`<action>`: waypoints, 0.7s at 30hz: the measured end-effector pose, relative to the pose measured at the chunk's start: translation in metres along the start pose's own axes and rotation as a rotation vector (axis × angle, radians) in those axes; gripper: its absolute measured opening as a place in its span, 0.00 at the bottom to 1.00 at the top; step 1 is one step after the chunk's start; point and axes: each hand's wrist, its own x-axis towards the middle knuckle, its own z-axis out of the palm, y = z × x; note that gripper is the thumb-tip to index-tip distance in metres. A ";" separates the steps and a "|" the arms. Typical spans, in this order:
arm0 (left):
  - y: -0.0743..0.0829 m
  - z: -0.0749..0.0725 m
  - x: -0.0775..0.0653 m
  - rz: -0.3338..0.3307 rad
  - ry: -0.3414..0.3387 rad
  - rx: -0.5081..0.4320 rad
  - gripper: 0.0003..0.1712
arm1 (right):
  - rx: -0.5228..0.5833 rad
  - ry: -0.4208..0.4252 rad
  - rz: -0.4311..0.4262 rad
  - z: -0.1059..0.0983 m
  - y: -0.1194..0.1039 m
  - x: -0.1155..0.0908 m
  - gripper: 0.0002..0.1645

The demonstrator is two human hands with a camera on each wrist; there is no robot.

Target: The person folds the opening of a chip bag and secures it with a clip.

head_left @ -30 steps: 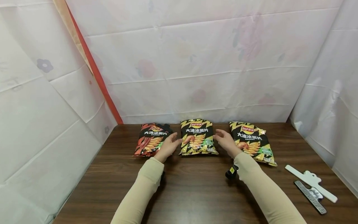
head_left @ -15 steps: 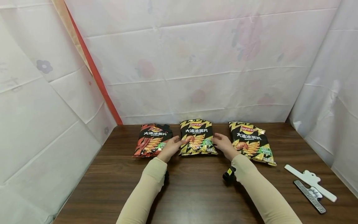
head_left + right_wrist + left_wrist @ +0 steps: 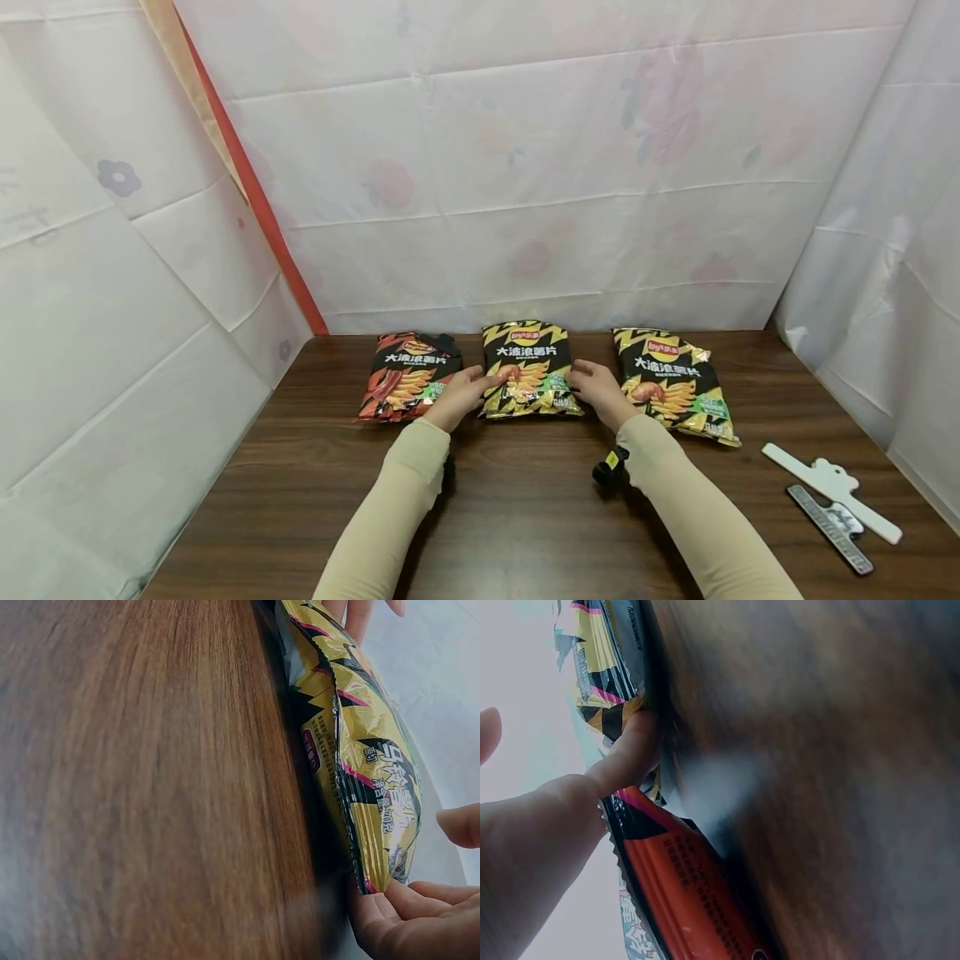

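Note:
A yellow-and-black potato chip bag (image 3: 527,354) lies between my two hands. My left hand (image 3: 459,398) is at its left side; in the left wrist view a finger (image 3: 630,750) touches the bag's lower edge, with the thumb lifted apart. My right hand (image 3: 600,393) is at the opposite side; in the right wrist view its fingers (image 3: 409,904) are tucked at the bag's corner and the thumb stands off it. To the left lies a red-and-black chip bag (image 3: 397,383), partly behind my left hand. A second yellow-and-black chip bag (image 3: 667,371) lies tilted to the right.
At the right of the brown wooden table (image 3: 517,517) lie a white bar-shaped clip (image 3: 817,477) and a grey-and-black clip (image 3: 831,527), close together. A small black item (image 3: 448,343) sits at the red bag's top corner. Pale floral sheeting (image 3: 487,208) stands behind the bags.
My left hand has moved right, up to the middle bag's left side. My right hand has shifted slightly left and down along its right side. The bags stay in place.

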 end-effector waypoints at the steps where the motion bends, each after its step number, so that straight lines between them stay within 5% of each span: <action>1: 0.000 0.000 0.000 -0.001 -0.001 0.003 0.46 | 0.005 -0.002 0.002 0.000 0.000 0.000 0.36; 21: -0.001 -0.001 -0.005 0.030 -0.010 -0.021 0.44 | 0.067 0.002 0.014 -0.003 0.000 -0.001 0.37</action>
